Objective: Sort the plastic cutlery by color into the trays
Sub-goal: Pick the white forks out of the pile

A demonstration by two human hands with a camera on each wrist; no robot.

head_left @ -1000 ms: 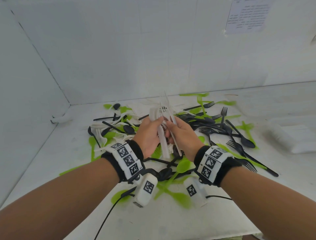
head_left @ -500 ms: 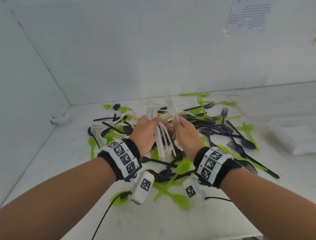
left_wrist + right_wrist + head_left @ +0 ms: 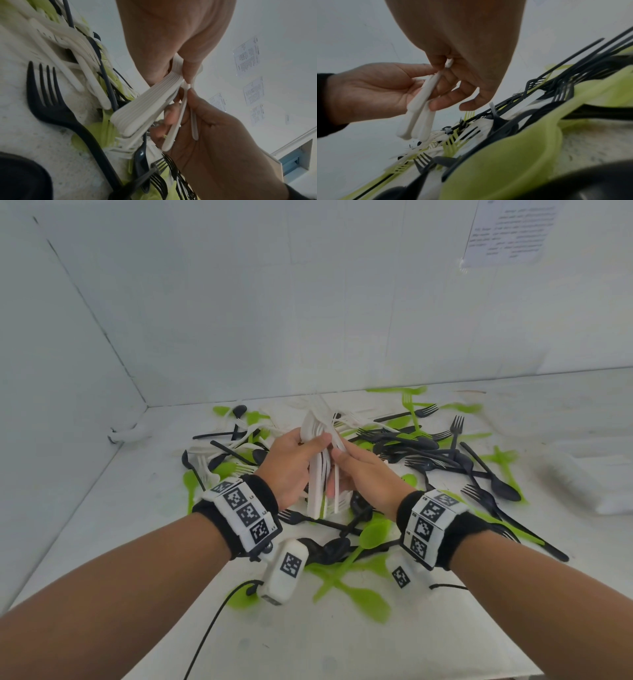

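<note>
I have both hands raised over the middle of the mixed cutlery pile (image 3: 394, 460) on the tabletop (image 3: 342, 642). My left hand (image 3: 291, 467) is curled around a bundle of white cutlery (image 3: 317, 474), handles hanging down; the left wrist view shows the handles stacked flat, edge to edge, pinched between thumb and fingers. My right hand (image 3: 363, 474) pinches one or two separate white pieces (image 3: 336, 491) just beside the bundle, touching it near the top. How many, I cannot tell.

The only tray-like thing I can make out is a pale white tray (image 3: 582, 484) at 3 o'clock on the tabletop, well apart from the hands; whether it is the white one's destination is my guess.

Risks as I judge them:
- The bundle is thick and smooth. If I loosen the left grip to admit the loose pieces, the stack may fan out or drop handles into the pile.
- Tines and bowls at the top are splayed, so the loose pieces may snag instead of nesting.
- The handle ends hang close over black forks (image 3: 479, 498) and green spoons (image 3: 373, 534); dipping lower could hook one and carry a wrong colour along.
- Dropped white pieces would be hard to spot against the white tabletop.
</note>
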